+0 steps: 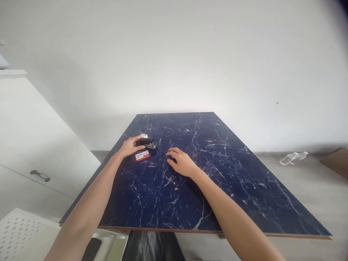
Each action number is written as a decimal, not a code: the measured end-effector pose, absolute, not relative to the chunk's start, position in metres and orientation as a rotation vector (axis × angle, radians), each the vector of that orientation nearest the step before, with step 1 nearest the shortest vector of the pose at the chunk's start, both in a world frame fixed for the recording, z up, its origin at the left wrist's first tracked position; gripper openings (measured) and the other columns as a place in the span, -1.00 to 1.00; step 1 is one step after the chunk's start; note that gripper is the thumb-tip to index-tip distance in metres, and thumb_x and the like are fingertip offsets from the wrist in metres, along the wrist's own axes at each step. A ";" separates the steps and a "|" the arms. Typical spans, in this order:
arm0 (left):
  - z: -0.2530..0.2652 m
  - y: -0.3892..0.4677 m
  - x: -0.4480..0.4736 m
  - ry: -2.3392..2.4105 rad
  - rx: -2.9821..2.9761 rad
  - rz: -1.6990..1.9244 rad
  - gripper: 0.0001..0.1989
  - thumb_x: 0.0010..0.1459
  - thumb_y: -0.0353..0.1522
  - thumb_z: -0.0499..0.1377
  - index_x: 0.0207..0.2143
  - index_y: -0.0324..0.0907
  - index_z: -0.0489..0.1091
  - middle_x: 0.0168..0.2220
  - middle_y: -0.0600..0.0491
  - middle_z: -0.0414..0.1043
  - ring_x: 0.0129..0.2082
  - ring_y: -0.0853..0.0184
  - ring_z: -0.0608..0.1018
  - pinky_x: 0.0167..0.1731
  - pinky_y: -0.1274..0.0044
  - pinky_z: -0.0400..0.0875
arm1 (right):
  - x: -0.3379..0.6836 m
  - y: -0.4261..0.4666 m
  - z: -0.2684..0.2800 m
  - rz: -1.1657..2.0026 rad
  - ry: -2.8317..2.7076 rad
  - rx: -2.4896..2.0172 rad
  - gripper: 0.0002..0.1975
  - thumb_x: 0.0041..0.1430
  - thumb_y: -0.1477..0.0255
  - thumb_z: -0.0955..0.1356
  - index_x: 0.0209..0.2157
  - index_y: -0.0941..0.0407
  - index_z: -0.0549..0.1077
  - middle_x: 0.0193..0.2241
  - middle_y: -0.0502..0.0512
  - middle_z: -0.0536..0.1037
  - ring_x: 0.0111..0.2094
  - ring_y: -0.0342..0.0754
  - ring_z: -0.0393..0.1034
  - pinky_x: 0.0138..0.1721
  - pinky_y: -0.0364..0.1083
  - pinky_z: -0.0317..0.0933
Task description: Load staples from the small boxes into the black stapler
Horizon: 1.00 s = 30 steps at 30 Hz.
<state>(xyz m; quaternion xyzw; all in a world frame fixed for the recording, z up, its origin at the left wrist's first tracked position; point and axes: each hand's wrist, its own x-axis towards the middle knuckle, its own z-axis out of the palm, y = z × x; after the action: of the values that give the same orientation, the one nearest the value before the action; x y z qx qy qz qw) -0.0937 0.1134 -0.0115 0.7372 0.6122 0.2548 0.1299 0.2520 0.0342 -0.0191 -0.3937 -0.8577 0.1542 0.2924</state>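
Head view: one black stapler [147, 140], at the left side of a blue marble-patterned table [195, 203], long axis roughly crosswise, rear clasped between thumb and fingers of the nearer left hand [129, 147], front toward the loosely curled, empty right hand [181, 163].

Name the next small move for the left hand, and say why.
Probably secure the left hand's grip on the black stapler: its thumb and fingers straddle the stapler's left end, though how firmly is unclear. The small red-and-white box lies just nearer the person, and the right hand looks empty, off to the side.
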 end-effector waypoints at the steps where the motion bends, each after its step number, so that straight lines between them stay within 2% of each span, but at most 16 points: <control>1: -0.011 0.115 -0.090 1.737 2.134 0.756 -0.23 0.07 0.11 0.28 0.24 -0.04 0.36 0.17 -0.12 0.46 0.12 -0.03 0.51 0.09 0.26 0.38 | 0.252 0.035 -0.019 0.415 -2.286 -1.044 -0.68 0.36 0.37 0.30 0.09 0.05 0.51 0.20 0.22 0.40 -0.02 0.07 0.50 0.04 0.07 0.39; 3: -0.009 0.115 -0.083 1.669 2.113 0.782 -0.36 0.07 0.08 0.29 0.11 -0.06 0.45 0.01 -0.08 0.56 -0.03 0.06 0.59 0.01 0.30 0.43 | 0.252 0.036 -0.020 0.420 -2.285 -1.037 -0.69 0.36 0.37 0.31 0.08 0.05 0.51 0.18 0.22 0.42 -0.04 0.06 0.51 0.04 0.07 0.39; 5: -0.008 0.111 -0.076 1.606 2.117 0.782 -0.42 0.06 0.04 0.31 0.04 -0.08 0.48 -0.06 -0.05 0.58 -0.10 0.10 0.59 -0.04 0.33 0.44 | 0.252 0.037 -0.021 0.426 -2.274 -1.034 -0.70 0.36 0.37 0.31 0.07 0.05 0.52 0.17 0.20 0.43 -0.05 0.05 0.51 0.03 0.06 0.39; 15: -0.001 0.078 -0.040 1.518 2.194 0.716 -0.45 0.06 -0.03 0.33 0.03 -0.11 0.49 -0.06 -0.06 0.56 -0.13 0.11 0.57 -0.16 0.40 0.43 | 0.255 0.038 -0.018 0.454 -2.232 -1.051 -0.76 0.34 0.39 0.32 -0.01 0.05 0.53 0.11 0.18 0.47 -0.23 -0.06 0.52 -0.06 0.01 0.39; 20: -0.002 0.057 -0.020 1.500 2.286 0.734 -0.49 0.07 -0.03 0.32 -0.01 -0.10 0.51 -0.04 -0.08 0.56 -0.03 0.03 0.54 -0.08 0.33 0.41 | 0.270 0.048 -0.014 0.487 -2.161 -1.120 -0.75 0.32 0.41 0.32 0.00 0.07 0.51 0.01 0.17 0.52 -0.25 -0.06 0.52 -0.13 -0.04 0.38; 25: -0.005 0.028 0.012 1.417 2.374 0.704 -0.54 0.16 0.00 0.26 -0.02 -0.06 0.50 -0.02 -0.08 0.55 -0.02 0.03 0.54 -0.03 0.27 0.40 | 0.289 0.059 -0.010 0.462 -2.136 -1.231 -0.71 0.30 0.46 0.31 0.02 0.07 0.50 -0.15 0.11 0.63 -0.23 -0.02 0.52 -0.12 -0.05 0.35; 28: -0.007 0.024 0.023 1.477 2.415 0.690 -0.47 0.19 0.06 0.21 0.05 -0.06 0.48 0.19 -0.12 0.42 0.19 -0.06 0.41 0.14 0.17 0.31 | 0.293 0.061 -0.010 0.454 -2.135 -1.264 -0.71 0.31 0.46 0.30 0.02 0.06 0.51 -0.19 0.08 0.65 -0.24 -0.02 0.53 -0.13 -0.07 0.34; 30: -0.006 0.031 0.024 1.578 2.363 0.720 -0.41 0.29 0.07 0.06 0.19 -0.07 0.40 0.33 -0.13 0.25 0.33 -0.09 0.26 0.23 0.12 0.19 | 0.292 0.060 -0.011 0.459 -2.155 -1.276 -0.71 0.31 0.46 0.30 0.03 0.06 0.51 -0.19 0.08 0.66 -0.24 -0.02 0.54 -0.13 -0.08 0.33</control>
<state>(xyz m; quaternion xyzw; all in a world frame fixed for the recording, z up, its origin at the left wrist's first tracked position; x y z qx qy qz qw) 0.0236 0.0306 -0.0058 0.8017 0.5354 0.2442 0.1051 0.2919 0.0605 -0.0105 -0.4791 -0.8091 0.1724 0.2933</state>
